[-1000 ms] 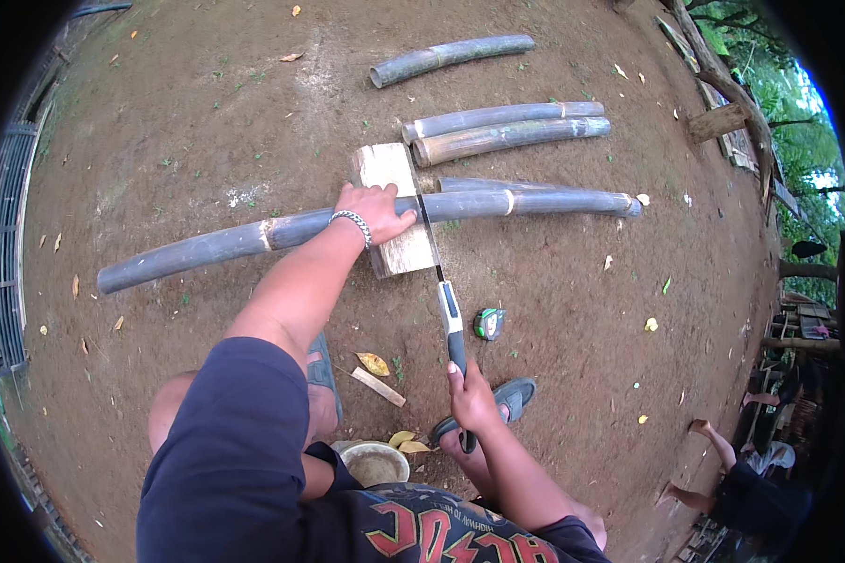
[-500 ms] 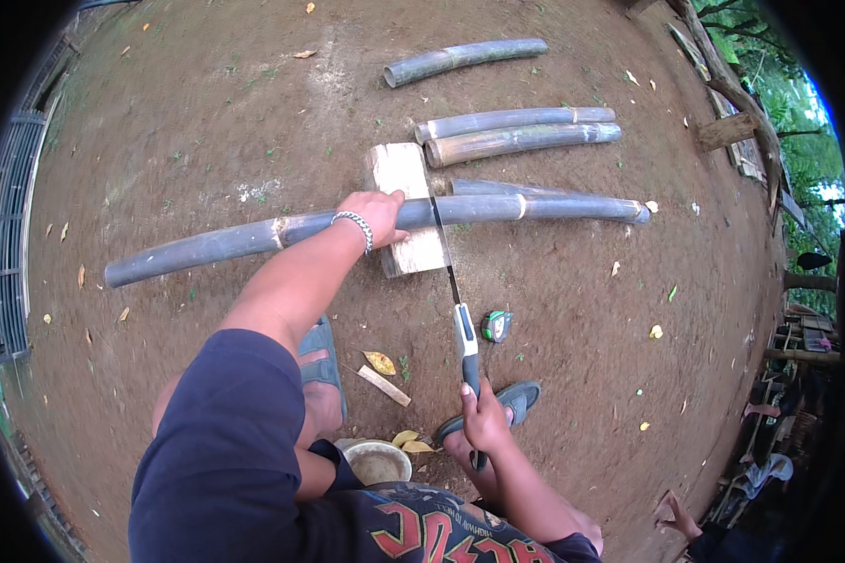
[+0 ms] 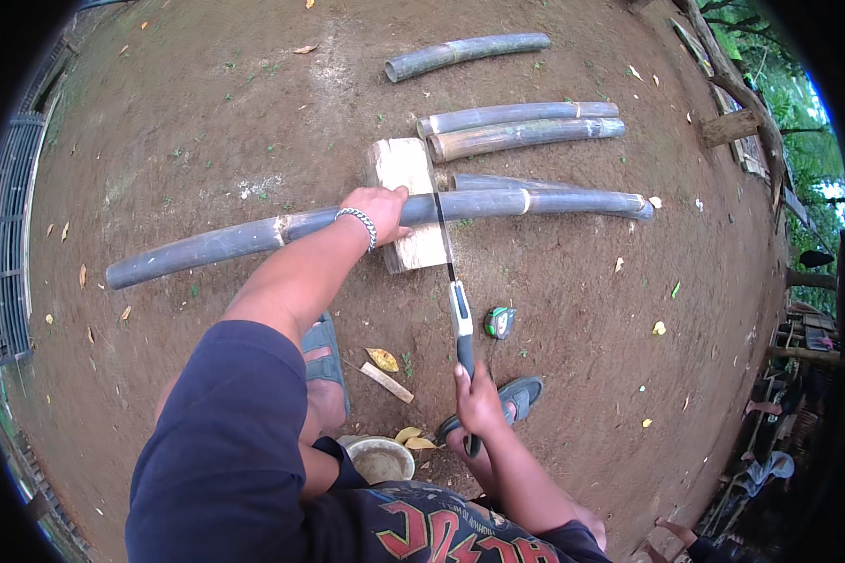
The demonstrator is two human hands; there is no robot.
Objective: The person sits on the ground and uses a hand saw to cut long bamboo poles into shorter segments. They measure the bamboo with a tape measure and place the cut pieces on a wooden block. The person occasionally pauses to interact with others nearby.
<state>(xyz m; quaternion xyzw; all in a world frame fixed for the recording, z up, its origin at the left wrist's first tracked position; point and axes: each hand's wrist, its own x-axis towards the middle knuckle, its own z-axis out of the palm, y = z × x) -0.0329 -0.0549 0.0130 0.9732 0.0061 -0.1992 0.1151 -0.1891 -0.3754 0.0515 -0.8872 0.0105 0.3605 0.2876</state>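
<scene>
A long dark bamboo pole (image 3: pixel 225 251) lies across a squared wooden block (image 3: pixel 404 161) on the ground. My left hand (image 3: pixel 377 212), with a chain bracelet at its wrist, is closed over the pole where it crosses the block and presses it down. In my right hand (image 3: pixel 479 402) is the grey-and-black handle of a handsaw (image 3: pixel 461 314). Its thin blade runs away from me across the pole, just right of the block. Whether the blade has cut into the bamboo I cannot tell.
A green-and-black tape measure (image 3: pixel 499 323) lies right of the saw. Cut bamboo lengths (image 3: pixel 526 137) rest beyond, with another piece (image 3: pixel 469 56) farther off. Near my feet are a wood strip (image 3: pixel 387 383) and a pale bucket (image 3: pixel 382 460). A slatted bamboo panel (image 3: pixel 7 235) stands at left.
My right hand has pushed the saw slightly forward, away from me, along its line across the pole. My left hand keeps its hold on the bamboo.
</scene>
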